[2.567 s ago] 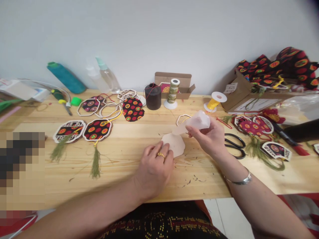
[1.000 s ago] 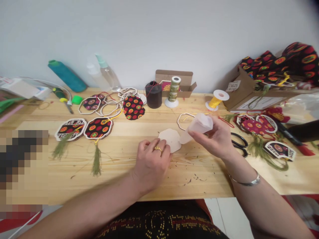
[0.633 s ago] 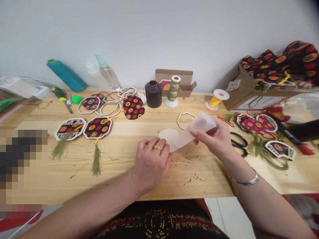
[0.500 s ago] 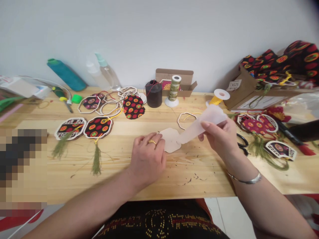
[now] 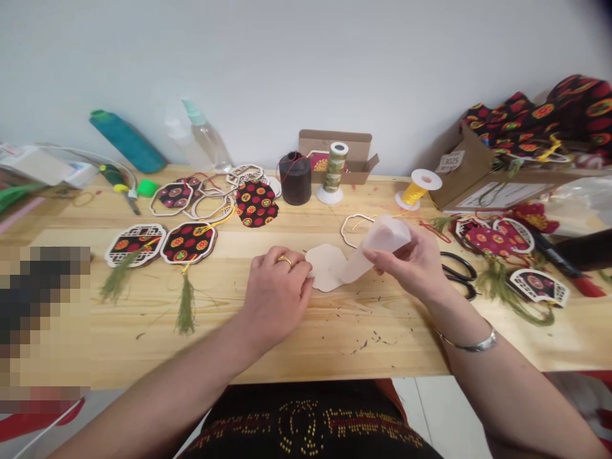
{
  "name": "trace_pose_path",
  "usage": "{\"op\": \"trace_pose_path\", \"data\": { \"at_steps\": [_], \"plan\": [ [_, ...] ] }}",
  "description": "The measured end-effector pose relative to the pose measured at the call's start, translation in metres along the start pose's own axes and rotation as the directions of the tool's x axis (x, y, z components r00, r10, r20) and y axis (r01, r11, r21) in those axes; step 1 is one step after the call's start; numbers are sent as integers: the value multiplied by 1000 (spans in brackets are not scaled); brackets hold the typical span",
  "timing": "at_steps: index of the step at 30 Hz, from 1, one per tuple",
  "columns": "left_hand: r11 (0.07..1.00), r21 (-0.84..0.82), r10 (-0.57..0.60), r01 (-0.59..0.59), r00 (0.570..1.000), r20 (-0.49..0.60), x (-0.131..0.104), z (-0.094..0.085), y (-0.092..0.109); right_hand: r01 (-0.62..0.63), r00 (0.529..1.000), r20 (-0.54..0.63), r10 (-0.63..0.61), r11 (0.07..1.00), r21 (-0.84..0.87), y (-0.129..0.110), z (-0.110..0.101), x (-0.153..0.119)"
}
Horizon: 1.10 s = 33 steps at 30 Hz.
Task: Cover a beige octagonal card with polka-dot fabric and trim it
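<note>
At the far left of the counter [image 5: 382,360] I can see a white box [image 5: 41,167], and right of it a green-handled tool [image 5: 113,180] beside a bright green cap [image 5: 147,187]. A teal cone of thread [image 5: 127,143] leans against the wall behind them. Nearer, two tasselled ornaments [image 5: 189,243] sit side by side, their tassels spread toward the near edge. Past a clear bottle [image 5: 206,140] by the wall lie some pale frames [image 5: 210,207] and a patterned cloth piece [image 5: 257,203].

The left hand [image 5: 280,287] is curled, a gold ring on one finger, its fingertips at the left edge of a pale, wavy-edged card [image 5: 326,268] lying flat mid-counter; from here I can't tell if they pinch it or only press. Behind stand a black spool [image 5: 295,180] and a green spool [image 5: 335,167]. The right hand [image 5: 412,260] grips a cloudy white bottle [image 5: 388,236], tilted, its narrow end reaching down to the card's right side; whether they touch, I can't say.

A yellow spool [image 5: 417,191] stands farther back. Right of that hand are the black handles of some scissors [image 5: 459,278], then a fan-shaped ornament [image 5: 538,288], with a cardboard box [image 5: 466,178] of patterned cloth behind.
</note>
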State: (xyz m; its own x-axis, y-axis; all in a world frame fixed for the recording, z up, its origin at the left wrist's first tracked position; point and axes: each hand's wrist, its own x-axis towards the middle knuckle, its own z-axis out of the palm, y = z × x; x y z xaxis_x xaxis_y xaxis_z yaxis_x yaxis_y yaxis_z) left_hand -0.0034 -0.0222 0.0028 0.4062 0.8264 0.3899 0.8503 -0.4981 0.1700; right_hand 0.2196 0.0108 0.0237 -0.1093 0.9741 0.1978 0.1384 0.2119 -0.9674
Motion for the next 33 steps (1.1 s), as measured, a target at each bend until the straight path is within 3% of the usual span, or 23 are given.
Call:
{"op": "trace_pose_path", "data": {
  "at_steps": [9, 17, 25, 33],
  "plan": [
    [1000, 23, 20, -20, 1000, 12, 0, 2, 1, 213, 976, 82, -201, 961, -179, 2, -3, -2],
    [999, 35, 14, -15, 1000, 13, 0, 2, 1, 183, 983, 10, -183, 972, -150, 2, -4, -3],
    [999, 33, -1, 0, 1000, 11, 1, 2, 2, 242, 968, 114, -226, 958, -156, 1, 8, -7],
    [998, 56, 5, -5, 1000, 9, 0, 3, 2, 332, 942, 147, -303, 910, -250, 1, -1, -5]
  ]
}}
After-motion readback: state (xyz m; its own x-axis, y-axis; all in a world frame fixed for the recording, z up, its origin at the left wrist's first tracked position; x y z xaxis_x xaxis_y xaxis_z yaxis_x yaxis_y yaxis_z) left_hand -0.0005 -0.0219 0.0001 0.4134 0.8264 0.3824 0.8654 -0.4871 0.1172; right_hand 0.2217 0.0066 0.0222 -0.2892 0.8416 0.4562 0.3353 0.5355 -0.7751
